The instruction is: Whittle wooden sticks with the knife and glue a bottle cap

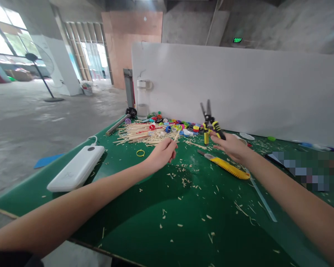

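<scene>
My left hand (161, 154) is closed around a short wooden stick (177, 135), whose pale end pokes up from the fingers. In my right hand (232, 147) is a pair of pliers (210, 120) with yellow and black handles, held upright with the jaws spread apart. Below that hand a yellow utility knife (229, 167) lies on the green table (144, 226), its blade end toward the middle. Pale wood shavings (185, 181) are scattered between and in front of my hands. A yellow ring (140, 152) rests left of my left hand.
Beyond my hands lie a pile of wooden sticks (136, 132) and many coloured bottle caps (180, 125). A white power bank (76, 168) with a cable sits at the left. A clear bottle (142, 100) stands before the white board (239, 85). A clear strip (263, 198) lies right.
</scene>
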### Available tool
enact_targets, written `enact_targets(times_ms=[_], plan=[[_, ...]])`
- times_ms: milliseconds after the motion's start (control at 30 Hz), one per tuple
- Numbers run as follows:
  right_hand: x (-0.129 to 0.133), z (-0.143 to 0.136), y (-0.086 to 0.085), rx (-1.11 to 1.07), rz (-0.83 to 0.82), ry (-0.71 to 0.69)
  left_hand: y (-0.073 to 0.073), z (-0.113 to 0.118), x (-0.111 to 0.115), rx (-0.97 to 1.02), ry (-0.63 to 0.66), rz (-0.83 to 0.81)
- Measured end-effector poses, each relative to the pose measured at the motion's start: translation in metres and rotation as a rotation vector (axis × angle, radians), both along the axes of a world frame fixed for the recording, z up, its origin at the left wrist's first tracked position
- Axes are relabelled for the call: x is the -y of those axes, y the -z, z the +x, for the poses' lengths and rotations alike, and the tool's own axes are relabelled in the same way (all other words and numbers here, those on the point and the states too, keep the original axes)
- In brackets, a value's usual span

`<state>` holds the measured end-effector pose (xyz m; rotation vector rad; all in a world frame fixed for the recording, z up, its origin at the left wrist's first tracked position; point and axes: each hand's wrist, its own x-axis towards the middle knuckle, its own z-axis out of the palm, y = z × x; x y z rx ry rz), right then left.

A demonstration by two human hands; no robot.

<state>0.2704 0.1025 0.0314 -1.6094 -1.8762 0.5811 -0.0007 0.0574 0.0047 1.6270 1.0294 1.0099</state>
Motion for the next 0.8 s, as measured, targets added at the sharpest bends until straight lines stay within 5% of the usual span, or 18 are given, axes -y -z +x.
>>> enact_targets(times_ms=[100, 233, 400, 533, 800], plan=[[0.037, -0.007, -0.003, -0.641, -0.144, -0.165, -0.004, 0.001, 0.008, -0.057, 0.011, 0.058], [0.081, -0.016, -0.008, -1.056, -0.284, -0.286, -0.007, 0.003, 0.019, -0.068, 0.037, 0.112], [0.109, -0.03, -0.003, -1.08, -0.361, -0.269, -0.009, 0.012, 0.028, -0.102, -0.017, 0.243], [0.113, -0.05, 0.006, -1.053, -0.365, -0.252, -0.005, 0.021, 0.033, 0.006, 0.052, 0.111], [0.114, -0.06, 0.02, -0.966, -0.324, -0.413, -0.007, 0.018, 0.039, -0.146, -0.04, 0.267]])
